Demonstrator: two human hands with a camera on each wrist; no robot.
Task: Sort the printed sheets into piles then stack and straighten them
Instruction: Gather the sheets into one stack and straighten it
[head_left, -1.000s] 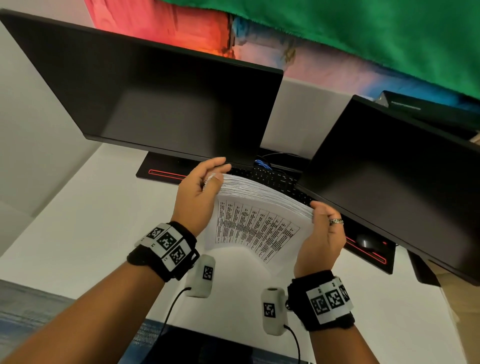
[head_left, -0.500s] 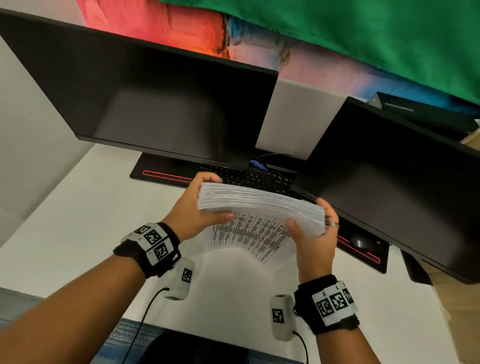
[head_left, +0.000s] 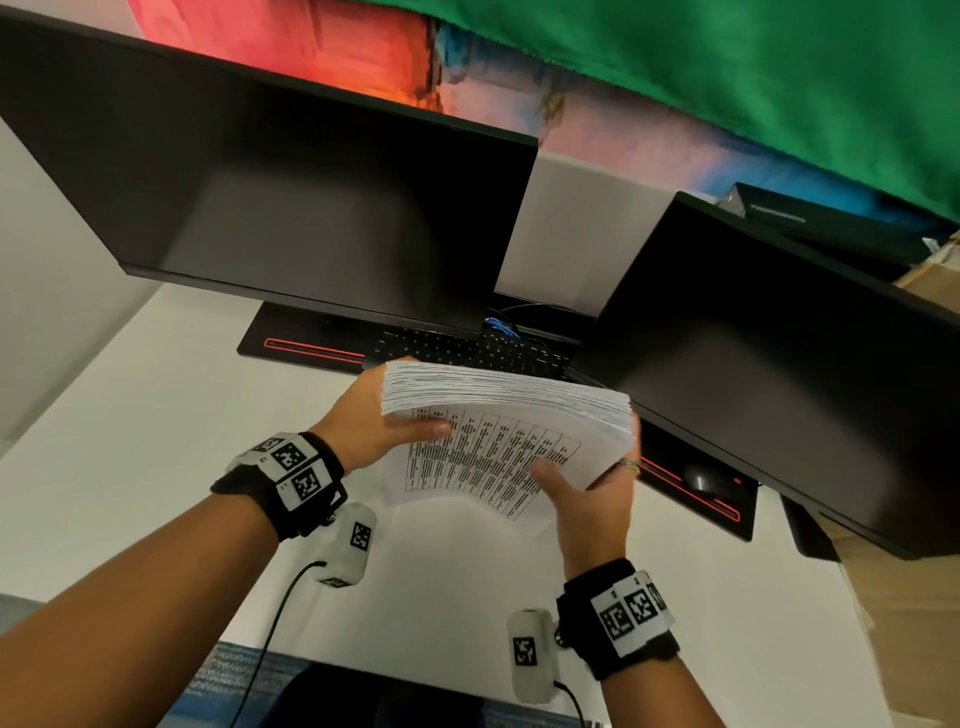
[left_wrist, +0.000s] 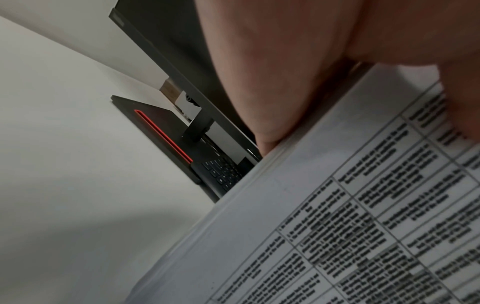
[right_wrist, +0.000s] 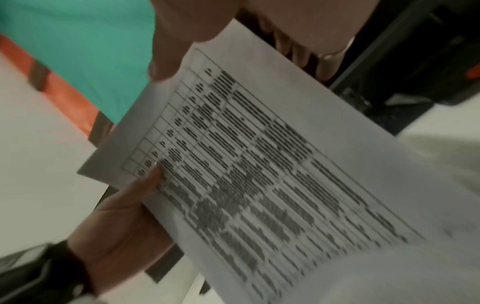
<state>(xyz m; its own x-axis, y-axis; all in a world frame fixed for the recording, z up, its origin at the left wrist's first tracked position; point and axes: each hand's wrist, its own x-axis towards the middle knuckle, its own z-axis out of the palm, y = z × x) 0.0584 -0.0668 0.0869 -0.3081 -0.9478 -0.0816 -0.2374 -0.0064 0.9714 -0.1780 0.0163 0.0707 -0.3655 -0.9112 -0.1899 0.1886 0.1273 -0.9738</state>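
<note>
thick stack of printed sheets (head_left: 498, 415), table-ruled face, fanned paper edges, mid-frame above white bench (head_left: 156, 441) | left hand (head_left: 363, 421) grips left edge, thumb on face | right hand (head_left: 587, 499) clasps right edge

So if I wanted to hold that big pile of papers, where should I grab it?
Probably by its two short ends, one hand from each side, thumbs on the printed face. The stack of sheets is thick and wide, and sags; the left hand and right hand grip it that way.
</note>
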